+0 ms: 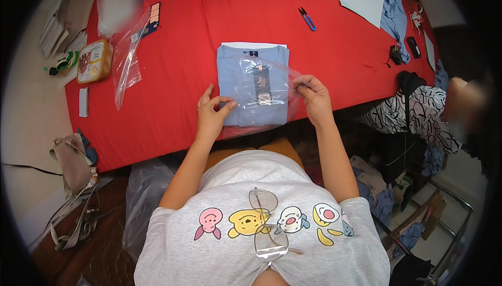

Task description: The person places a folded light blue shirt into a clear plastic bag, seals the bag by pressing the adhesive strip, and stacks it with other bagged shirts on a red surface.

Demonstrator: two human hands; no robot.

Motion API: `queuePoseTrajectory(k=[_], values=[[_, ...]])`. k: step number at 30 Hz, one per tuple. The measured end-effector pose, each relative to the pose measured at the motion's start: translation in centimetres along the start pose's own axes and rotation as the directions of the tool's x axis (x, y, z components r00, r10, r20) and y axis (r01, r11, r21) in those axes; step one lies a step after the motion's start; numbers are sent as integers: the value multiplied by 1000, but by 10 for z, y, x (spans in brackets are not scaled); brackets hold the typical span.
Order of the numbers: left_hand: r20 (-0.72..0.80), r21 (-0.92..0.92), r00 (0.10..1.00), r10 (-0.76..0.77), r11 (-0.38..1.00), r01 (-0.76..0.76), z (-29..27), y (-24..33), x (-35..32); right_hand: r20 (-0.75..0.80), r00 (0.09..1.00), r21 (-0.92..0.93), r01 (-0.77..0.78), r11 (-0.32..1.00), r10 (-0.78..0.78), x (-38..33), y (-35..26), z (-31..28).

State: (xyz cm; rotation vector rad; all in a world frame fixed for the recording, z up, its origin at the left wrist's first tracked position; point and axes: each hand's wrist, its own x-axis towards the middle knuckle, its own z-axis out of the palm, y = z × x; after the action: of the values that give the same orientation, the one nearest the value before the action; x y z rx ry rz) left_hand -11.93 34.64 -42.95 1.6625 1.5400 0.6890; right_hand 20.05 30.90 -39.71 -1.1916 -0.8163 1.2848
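A light blue folded shirt (pixel 227 74) lies on the red-covered table in front of me, collar away from me. White backing (pixel 251 44) peeks out past its far edge. A dark hang tag (pixel 261 79) rests on the shirt's front. Over the shirt and tag spreads a clear plastic bag (pixel 282 71), its film wrinkled and shiny. My left hand (pixel 213 112) pinches the bag's left side between thumb and forefinger, with the other fingers by the shirt's edge. My right hand (pixel 315 98) is closed on the bag's right edge, holding it off the shirt.
Blue-handled thread snips (pixel 307 19) lie at the far right on the red tablecloth (pixel 178 66). White sheets (pixel 361 1) and blue cloth (pixel 389 24) fill the far right corner. At left are a food container (pixel 94 62), another clear bag (pixel 125 74) and a notepad (pixel 83 102). Another person sits right.
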Motion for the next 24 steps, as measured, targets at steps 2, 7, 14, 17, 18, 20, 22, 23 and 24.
queuePoseTrajectory(k=[2, 7, 14, 17, 18, 20, 22, 23, 24], values=[[-42, 73, 995, 89, 994, -85, -6, 9, -1, -90, 994, -68, 54, 996, -60, 2, -2, -1], [161, -477, 987, -10, 875, 86, -17, 41, -14, -397, 917, -89, -64, 994, 24, -15, -14, -12], [431, -771, 899, 76, 549, 323, -7, 55, -21, -163, 967, 35, -191, 981, 194, -34, -4, -21], [522, -728, 843, 129, 582, 362, -17, 64, -25, -78, 976, 15, -204, 979, 205, -12, 0, -10], [520, -725, 844, 131, 590, 355, -19, 66, -29, -44, 975, -18, -219, 976, 218, -6, -3, -3], [509, -722, 851, 131, 603, 339, -21, 66, -40, 47, 966, -75, -252, 965, 256, 0, -10, 3], [477, -753, 866, 153, 579, 313, -17, 58, -51, 162, 939, -126, -286, 950, 304, 1, -16, 5], [461, -769, 873, 159, 563, 303, -18, 62, -58, 127, 949, -106, -278, 955, 290, -5, -21, 8], [437, -785, 889, 136, 540, 303, -19, 66, -66, 92, 956, -87, -269, 959, 277, -14, -28, 10]])
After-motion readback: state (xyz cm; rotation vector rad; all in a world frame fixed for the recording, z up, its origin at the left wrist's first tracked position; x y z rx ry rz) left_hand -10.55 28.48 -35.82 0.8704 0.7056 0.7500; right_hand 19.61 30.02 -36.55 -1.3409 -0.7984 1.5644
